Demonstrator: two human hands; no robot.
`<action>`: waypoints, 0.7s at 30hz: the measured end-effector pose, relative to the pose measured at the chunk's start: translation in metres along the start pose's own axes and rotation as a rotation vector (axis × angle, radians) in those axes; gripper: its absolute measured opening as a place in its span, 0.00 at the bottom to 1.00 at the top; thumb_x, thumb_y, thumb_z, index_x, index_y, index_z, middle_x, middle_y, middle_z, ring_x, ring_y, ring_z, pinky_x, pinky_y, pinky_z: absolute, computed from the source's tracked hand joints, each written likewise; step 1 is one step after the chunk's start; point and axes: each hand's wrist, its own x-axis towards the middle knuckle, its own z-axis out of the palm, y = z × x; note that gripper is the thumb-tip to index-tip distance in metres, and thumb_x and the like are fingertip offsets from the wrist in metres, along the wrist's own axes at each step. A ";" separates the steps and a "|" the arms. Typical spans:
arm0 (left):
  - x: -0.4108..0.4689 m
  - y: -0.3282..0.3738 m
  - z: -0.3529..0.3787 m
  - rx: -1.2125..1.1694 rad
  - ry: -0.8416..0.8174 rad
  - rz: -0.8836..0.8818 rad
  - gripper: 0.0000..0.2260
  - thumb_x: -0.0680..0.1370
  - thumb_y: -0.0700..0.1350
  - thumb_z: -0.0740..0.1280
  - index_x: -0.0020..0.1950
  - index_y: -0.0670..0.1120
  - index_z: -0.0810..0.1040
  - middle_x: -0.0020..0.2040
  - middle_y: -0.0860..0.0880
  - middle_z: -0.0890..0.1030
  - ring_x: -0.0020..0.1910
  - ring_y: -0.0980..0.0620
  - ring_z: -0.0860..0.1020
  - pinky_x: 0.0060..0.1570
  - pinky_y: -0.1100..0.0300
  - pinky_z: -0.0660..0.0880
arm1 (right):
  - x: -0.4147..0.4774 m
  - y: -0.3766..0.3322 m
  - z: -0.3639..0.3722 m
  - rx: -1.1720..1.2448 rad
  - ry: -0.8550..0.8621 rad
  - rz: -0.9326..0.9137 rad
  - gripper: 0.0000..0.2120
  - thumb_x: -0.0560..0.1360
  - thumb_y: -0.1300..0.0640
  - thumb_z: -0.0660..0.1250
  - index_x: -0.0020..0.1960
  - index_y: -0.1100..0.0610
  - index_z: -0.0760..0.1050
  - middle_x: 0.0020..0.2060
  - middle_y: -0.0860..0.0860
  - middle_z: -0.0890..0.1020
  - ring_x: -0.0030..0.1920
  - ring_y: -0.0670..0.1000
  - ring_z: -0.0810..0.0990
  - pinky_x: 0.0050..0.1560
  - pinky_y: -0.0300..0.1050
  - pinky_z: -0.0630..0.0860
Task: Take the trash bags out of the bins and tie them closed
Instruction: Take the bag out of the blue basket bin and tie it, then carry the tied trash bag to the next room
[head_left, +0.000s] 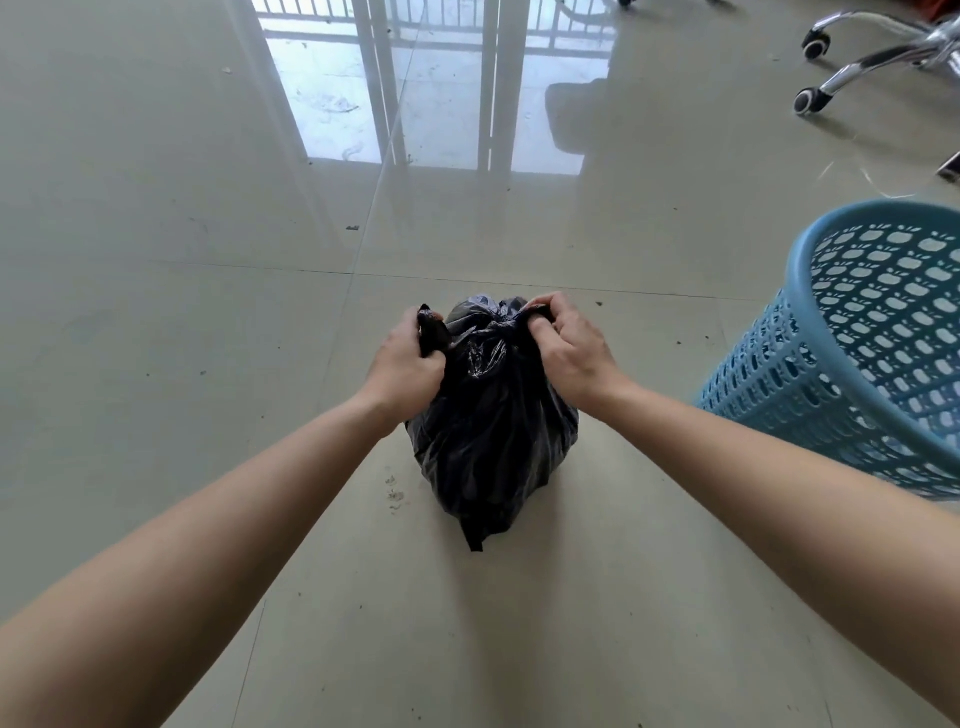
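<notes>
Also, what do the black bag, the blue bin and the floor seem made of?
The black bag: thin glossy plastic film, crinkled and bunched at the knot. The blue bin: probably moulded plastic, matte, with cut-out holes. The floor: seemingly glazed tile, with mirror-like reflections and joint lines.

No text, label, brand, number or sign can be read anywhere in the view. The black trash bag is plain glossy plastic. The blue bin carries only a pattern of apple-shaped cut-outs in its wall, with no lettering.
</notes>
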 end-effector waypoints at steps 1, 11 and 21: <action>0.001 -0.001 0.003 -0.033 0.006 -0.019 0.14 0.77 0.34 0.60 0.59 0.46 0.74 0.52 0.42 0.80 0.53 0.42 0.78 0.58 0.43 0.75 | -0.001 0.000 0.005 0.057 0.029 0.039 0.07 0.82 0.55 0.58 0.56 0.52 0.74 0.46 0.45 0.79 0.50 0.47 0.76 0.53 0.41 0.68; 0.003 0.005 0.019 -0.413 0.175 -0.015 0.09 0.76 0.53 0.61 0.49 0.50 0.76 0.46 0.49 0.81 0.47 0.48 0.79 0.55 0.46 0.76 | 0.000 -0.020 0.026 0.248 0.184 0.068 0.15 0.76 0.40 0.57 0.54 0.48 0.72 0.37 0.43 0.76 0.37 0.37 0.73 0.43 0.37 0.70; -0.068 0.102 -0.026 -0.326 0.370 -0.078 0.13 0.83 0.54 0.58 0.52 0.44 0.72 0.39 0.54 0.76 0.41 0.50 0.75 0.52 0.48 0.75 | -0.056 -0.112 -0.036 0.133 0.370 0.166 0.20 0.78 0.42 0.66 0.66 0.48 0.69 0.33 0.46 0.76 0.38 0.47 0.78 0.44 0.44 0.74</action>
